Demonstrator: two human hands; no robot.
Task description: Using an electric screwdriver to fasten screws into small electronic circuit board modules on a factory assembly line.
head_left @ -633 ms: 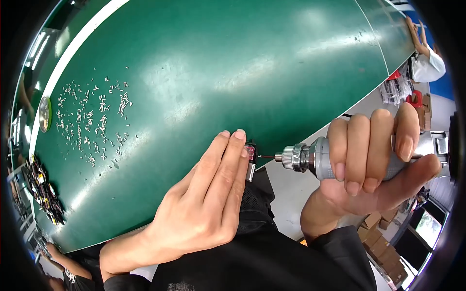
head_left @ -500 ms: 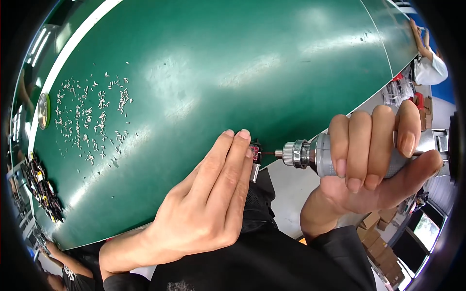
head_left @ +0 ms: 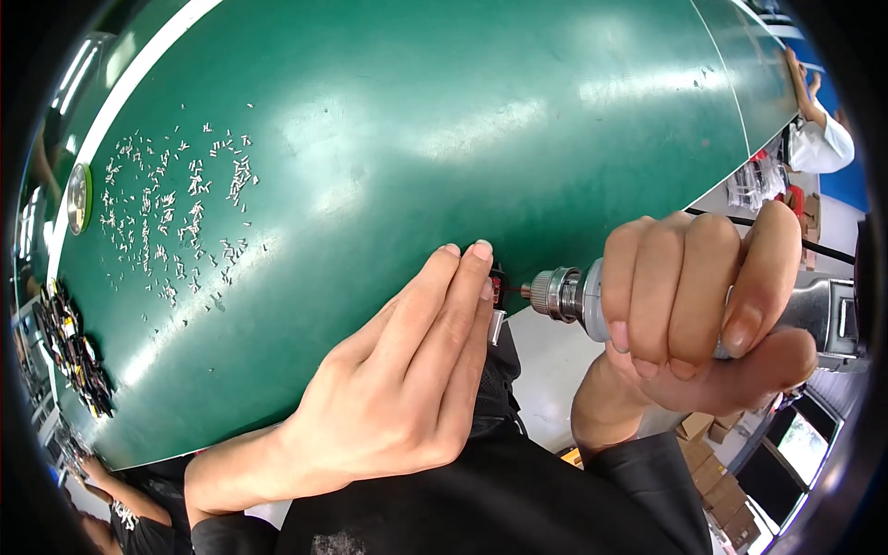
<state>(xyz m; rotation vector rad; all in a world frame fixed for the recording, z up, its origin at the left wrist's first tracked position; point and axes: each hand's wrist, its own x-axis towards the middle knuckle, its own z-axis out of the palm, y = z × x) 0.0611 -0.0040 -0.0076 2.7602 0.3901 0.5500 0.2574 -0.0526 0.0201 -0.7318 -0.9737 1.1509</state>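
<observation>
My left hand lies palm down at the table's near edge, its fingers together over a small black part with a red face. The fingers hide most of that part; a silvery piece shows below it. My right hand is wrapped round a grey electric screwdriver, held level with its metal nose toward the part. A thin bit runs from the nose to the red face. Whether its tip touches the face, I cannot tell.
Many tiny metal screws are scattered over the left of the green table. A round green-rimmed dish and a heap of black cables lie at the far left. Other people's arms show at the right and lower left.
The screwdriver has shifted slightly left, and my left hand slightly right with the small part. The gap between the screwdriver's nose and the part looks narrower.
</observation>
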